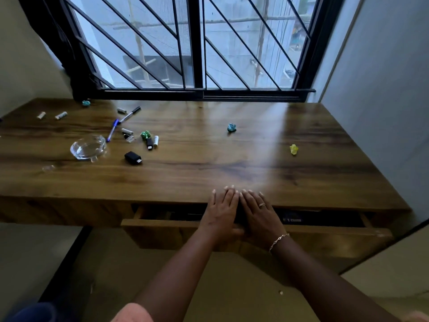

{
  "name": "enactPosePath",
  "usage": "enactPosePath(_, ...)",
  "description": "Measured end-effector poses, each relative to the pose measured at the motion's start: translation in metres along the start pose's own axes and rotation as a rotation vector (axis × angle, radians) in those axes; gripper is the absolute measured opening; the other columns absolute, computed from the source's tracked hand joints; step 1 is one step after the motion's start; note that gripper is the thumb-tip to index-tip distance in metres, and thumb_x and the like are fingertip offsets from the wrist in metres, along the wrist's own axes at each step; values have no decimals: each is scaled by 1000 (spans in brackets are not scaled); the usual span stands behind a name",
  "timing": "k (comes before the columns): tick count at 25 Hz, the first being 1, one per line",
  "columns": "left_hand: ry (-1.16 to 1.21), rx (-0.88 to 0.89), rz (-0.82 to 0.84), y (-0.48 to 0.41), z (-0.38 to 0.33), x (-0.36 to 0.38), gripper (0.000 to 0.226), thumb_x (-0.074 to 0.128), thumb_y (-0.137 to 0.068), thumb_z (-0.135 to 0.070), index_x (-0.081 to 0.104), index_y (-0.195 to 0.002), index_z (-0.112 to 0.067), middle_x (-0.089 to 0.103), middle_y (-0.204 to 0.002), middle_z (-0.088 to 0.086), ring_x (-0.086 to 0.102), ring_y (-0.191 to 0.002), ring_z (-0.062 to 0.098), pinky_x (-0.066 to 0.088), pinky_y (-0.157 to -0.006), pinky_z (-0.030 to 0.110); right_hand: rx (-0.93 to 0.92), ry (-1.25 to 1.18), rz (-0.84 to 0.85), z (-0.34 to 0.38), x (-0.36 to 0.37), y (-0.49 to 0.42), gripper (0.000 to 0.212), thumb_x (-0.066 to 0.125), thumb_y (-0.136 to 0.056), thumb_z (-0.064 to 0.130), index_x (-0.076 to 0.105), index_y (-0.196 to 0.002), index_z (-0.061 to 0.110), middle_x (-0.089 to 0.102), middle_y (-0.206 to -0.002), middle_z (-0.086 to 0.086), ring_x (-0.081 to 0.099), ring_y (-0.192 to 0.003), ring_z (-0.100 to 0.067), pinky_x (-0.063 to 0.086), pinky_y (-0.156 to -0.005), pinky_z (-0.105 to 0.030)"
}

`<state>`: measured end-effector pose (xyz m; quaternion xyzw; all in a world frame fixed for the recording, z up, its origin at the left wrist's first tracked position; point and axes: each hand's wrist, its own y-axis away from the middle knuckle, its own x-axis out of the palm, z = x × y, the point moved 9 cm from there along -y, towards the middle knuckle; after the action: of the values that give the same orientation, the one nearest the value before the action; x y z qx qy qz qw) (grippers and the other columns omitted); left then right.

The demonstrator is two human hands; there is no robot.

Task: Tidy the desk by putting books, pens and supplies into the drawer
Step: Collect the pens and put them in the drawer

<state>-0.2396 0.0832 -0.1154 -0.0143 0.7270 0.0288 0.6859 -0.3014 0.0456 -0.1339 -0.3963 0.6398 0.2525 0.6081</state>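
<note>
At lower centre, left hand (pixel 221 211) and right hand (pixel 258 211) are lying flat, fingers straight. Both are spanning the ajar drawer (pixel 162 232).

We are reaching both arms forward from the near side, the forearms bare and converging toward the middle. We are holding our left hand (pixel 221 211) and right hand (pixel 258 213) palm down and side by side, their index fingers touching. All the fingers are lying straight, slightly spread, pointing far. The left thumb is tucking under, toward the right hand.
</note>
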Motion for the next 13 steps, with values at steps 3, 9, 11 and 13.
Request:
enactPosePath(3,10,69,12,-13,9,-10,89,61,-81,-42,11,-149,-13,7,-157,6,4,-145,22,4,-116,39,2,8,-90,2,-7,-13,87,70,-52,57,43,-116,5,58,-112,-13,44,-104,-28,32,-93,-41)
enactPosePath(9,-38,53,-157,-24,13,-12,65,73,-68,-38,47,-123,-16,54,-125,4,54,-110,24,41,-86,36,32,66,-207,6,-13,-28,51,69,-66,32,45,-103,9,48,-97,-10,42,-87,-27,44,-88,-40)
enactPosePath(11,-84,85,-177,-29,11,-9,68,79,-53,-43,46,-107,-20,63,-105,-2,54,-92,17,34,-75,30,33,77,-215,4,-11,-31,44,64,-71,30,46,-105,8,45,-99,-9,43,-89,-27,44,-89,-40)
enactPosePath(13,-73,110,-185,-31,12,-6,69,79,-51,-42,44,-106,-20,63,-103,-2,45,-90,17,27,-72,30,33,85,-198,2,-8,-33,37,57,-75,29,47,-105,8,53,-99,-10,45,-90,-27,49,-87,-41)
